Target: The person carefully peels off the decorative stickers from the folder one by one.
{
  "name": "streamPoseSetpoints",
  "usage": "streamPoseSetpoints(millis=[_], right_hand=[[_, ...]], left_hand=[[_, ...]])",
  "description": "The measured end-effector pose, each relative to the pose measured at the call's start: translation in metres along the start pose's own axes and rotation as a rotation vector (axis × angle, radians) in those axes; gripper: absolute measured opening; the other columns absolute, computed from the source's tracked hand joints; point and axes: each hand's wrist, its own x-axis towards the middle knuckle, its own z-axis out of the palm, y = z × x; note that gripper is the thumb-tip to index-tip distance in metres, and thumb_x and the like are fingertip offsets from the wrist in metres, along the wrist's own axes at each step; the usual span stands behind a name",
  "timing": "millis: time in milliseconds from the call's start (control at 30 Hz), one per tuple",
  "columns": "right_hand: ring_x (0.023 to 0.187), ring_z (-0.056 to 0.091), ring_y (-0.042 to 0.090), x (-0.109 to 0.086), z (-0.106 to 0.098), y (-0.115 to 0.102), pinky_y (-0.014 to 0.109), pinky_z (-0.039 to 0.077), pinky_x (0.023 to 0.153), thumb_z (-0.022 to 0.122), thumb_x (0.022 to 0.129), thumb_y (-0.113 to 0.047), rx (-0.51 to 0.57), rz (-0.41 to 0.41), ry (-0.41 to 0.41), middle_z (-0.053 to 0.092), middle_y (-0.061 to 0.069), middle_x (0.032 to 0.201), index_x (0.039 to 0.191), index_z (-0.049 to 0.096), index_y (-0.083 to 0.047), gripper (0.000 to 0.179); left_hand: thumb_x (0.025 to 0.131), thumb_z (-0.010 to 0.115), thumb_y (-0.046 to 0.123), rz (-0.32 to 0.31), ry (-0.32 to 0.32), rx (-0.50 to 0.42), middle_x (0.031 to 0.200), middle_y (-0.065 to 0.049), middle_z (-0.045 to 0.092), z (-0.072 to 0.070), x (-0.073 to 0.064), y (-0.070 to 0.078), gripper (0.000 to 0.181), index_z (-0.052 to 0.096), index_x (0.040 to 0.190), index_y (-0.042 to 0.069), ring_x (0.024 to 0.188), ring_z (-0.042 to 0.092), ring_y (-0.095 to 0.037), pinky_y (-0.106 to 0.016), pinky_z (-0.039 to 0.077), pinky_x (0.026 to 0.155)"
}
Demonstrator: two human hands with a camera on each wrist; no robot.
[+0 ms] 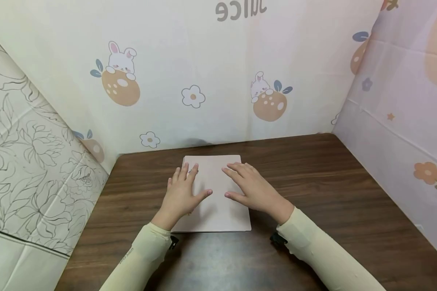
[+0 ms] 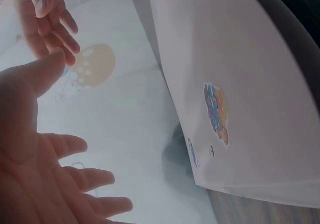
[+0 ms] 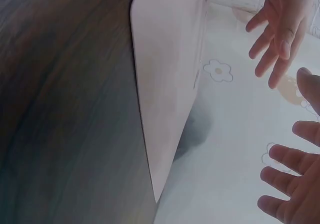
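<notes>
A flat, pale pinkish rectangle (image 1: 218, 218), like a thin booklet or folder with rounded corners, lies on the brown wooden table. My left hand (image 1: 180, 196) hovers over its left side, fingers spread. Above its right side is my right hand (image 1: 255, 190), thumb apart from the fingers. In the wrist views both hands hang clear of the surface and hold nothing. Colourful stickers (image 2: 217, 114) show on the pale cover in the left wrist view; in the head view my left hand hides most of them.
The wood-grain table (image 1: 302, 169) extends around the booklet-like thing. Behind it hangs a white cloth (image 1: 222, 121) printed with rabbits and flowers. A line-drawn floral panel (image 1: 40, 182) stands at the left, and another printed cloth (image 1: 397, 141) borders the right.
</notes>
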Motion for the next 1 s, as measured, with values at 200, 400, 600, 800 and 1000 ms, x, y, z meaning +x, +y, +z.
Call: streamPoseSetpoints(millis=[200,400,600,800,1000], right_hand=[[0.144,0.042,0.033,0.003,0.003,-0.006,0.056,0.029,0.12,0.068,0.097,-0.047,-0.005,0.004,0.014,0.047,0.013,0.154,0.156,0.043,-0.013,0.072],[0.141,0.046,0.031,0.006,0.009,-0.012,0.055,0.034,0.117,0.068,0.097,-0.047,0.0,0.001,0.009,0.05,0.011,0.151,0.154,0.046,-0.012,0.069],[0.138,0.049,0.029,0.008,0.011,-0.021,0.053,0.036,0.116,0.067,0.098,-0.046,0.001,-0.001,-0.006,0.054,0.009,0.147,0.152,0.049,-0.012,0.066],[0.135,0.052,0.026,0.011,0.015,-0.029,0.049,0.038,0.116,0.063,0.1,-0.049,0.017,0.013,-0.046,0.058,0.006,0.144,0.153,0.048,-0.014,0.065],[0.12,0.064,0.019,0.013,0.019,-0.041,0.04,0.051,0.102,0.059,0.101,-0.053,0.05,0.033,-0.113,0.066,0.001,0.133,0.154,0.047,-0.015,0.066]], left_hand=[[0.091,0.064,0.065,-0.058,0.007,-0.029,0.164,-0.024,0.03,-0.001,0.0,-0.005,0.093,0.03,0.162,0.015,0.146,0.035,-0.049,-0.066,0.04,0.108],[0.092,0.068,0.058,-0.164,-0.011,-0.059,0.162,-0.024,0.033,-0.001,-0.003,-0.01,0.092,0.029,0.162,0.013,0.141,0.041,-0.048,-0.065,0.046,0.102],[0.092,0.073,0.047,-0.218,-0.019,-0.07,0.157,-0.025,0.04,-0.003,-0.003,-0.014,0.086,0.035,0.159,0.008,0.137,0.046,-0.048,-0.064,0.047,0.102],[0.095,0.071,0.043,-0.255,-0.03,-0.077,0.151,-0.026,0.047,-0.004,-0.002,-0.017,0.076,0.043,0.154,0.004,0.135,0.049,-0.046,-0.061,0.047,0.104],[0.094,0.074,0.029,-0.278,-0.03,-0.078,0.135,-0.027,0.059,-0.006,-0.004,-0.019,0.056,0.058,0.139,-0.001,0.123,0.06,-0.042,-0.058,0.052,0.097]])
